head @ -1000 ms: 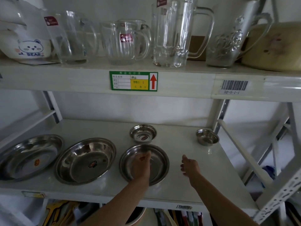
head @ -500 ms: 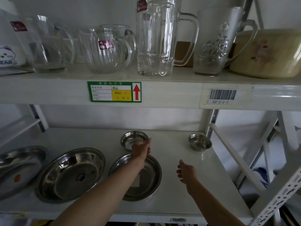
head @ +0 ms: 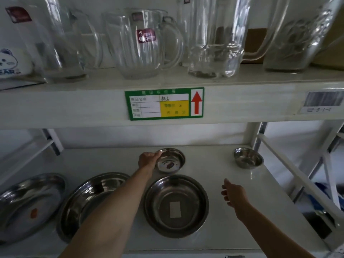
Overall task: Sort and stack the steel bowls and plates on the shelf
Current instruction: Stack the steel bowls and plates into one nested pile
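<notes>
On the white lower shelf (head: 219, 164) stand three steel plates in a row: a left plate (head: 28, 205), a middle plate (head: 87, 200) partly hidden by my left forearm, and a right plate (head: 176, 205). Behind the right plate sits a small steel bowl (head: 170, 161), tilted a little. My left hand (head: 148, 161) grips its left rim. A second small steel bowl (head: 248, 160) stands at the back right. My right hand (head: 233, 192) hovers over bare shelf to the right of the right plate, fingers apart, holding nothing.
The upper shelf (head: 74, 105) hangs low over the work area and carries several glass jugs and mugs (head: 141, 45). A green price label (head: 164, 103) is on its front edge. White shelf struts (head: 290, 175) close the right side.
My left hand moved back from the right plate to the small bowl behind it and took hold of its rim. The right hand barely shifted. The camera came closer to the shelf.
</notes>
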Demonstrator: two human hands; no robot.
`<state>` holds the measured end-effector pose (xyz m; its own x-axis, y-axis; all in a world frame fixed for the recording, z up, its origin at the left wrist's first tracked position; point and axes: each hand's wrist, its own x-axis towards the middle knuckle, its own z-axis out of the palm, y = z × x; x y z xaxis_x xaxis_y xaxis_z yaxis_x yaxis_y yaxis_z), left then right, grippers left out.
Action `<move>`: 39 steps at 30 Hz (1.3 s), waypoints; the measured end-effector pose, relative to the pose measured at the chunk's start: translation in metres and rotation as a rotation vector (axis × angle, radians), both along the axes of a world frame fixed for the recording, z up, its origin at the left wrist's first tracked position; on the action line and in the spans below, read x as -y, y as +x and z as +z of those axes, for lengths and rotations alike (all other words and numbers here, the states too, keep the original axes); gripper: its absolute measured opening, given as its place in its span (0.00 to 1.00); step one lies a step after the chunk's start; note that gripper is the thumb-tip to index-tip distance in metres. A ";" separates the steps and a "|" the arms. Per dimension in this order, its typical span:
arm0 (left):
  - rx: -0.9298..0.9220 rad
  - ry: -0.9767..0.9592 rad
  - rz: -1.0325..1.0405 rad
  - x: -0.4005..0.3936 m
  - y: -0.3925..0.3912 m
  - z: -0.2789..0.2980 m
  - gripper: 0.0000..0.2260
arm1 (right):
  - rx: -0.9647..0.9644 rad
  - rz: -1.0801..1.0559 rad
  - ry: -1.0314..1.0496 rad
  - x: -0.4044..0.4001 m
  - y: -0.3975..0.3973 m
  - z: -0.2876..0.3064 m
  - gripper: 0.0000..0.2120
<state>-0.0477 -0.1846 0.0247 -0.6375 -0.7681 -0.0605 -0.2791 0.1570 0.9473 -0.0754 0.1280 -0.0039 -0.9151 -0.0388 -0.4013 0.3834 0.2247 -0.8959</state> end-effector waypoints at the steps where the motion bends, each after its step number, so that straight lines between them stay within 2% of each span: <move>1: 0.050 -0.018 -0.012 0.005 -0.001 -0.002 0.18 | 0.003 -0.011 -0.003 0.002 -0.001 -0.001 0.20; 4: 0.181 -0.066 -0.012 0.019 -0.009 -0.013 0.27 | 0.006 -0.041 -0.009 0.007 -0.003 -0.004 0.19; 7: 0.210 0.009 0.048 0.027 -0.018 -0.030 0.31 | 0.016 -0.062 -0.015 0.011 -0.002 -0.006 0.17; 11: 0.216 0.135 0.078 0.027 -0.027 -0.045 0.36 | 0.008 -0.067 0.029 0.016 -0.003 -0.010 0.18; 19: 0.169 0.354 0.084 0.028 -0.042 -0.070 0.33 | 0.000 -0.089 0.068 0.013 -0.008 -0.014 0.19; 23: 0.153 0.425 0.083 0.053 -0.067 -0.115 0.32 | 0.021 -0.117 0.052 0.010 -0.011 -0.016 0.19; 25: 0.166 0.420 0.090 0.053 -0.066 -0.116 0.30 | 0.027 -0.126 0.052 0.008 -0.013 -0.017 0.19; 30: 0.195 0.367 0.072 0.042 -0.058 -0.098 0.19 | 0.029 -0.152 0.045 0.000 -0.019 -0.019 0.18; 35: 0.190 0.358 0.072 0.062 -0.085 -0.131 0.20 | 0.024 -0.165 0.036 -0.009 -0.025 -0.018 0.17; 39: 0.141 0.405 0.069 0.059 -0.093 -0.124 0.21 | 0.016 -0.186 0.019 -0.018 -0.033 -0.014 0.17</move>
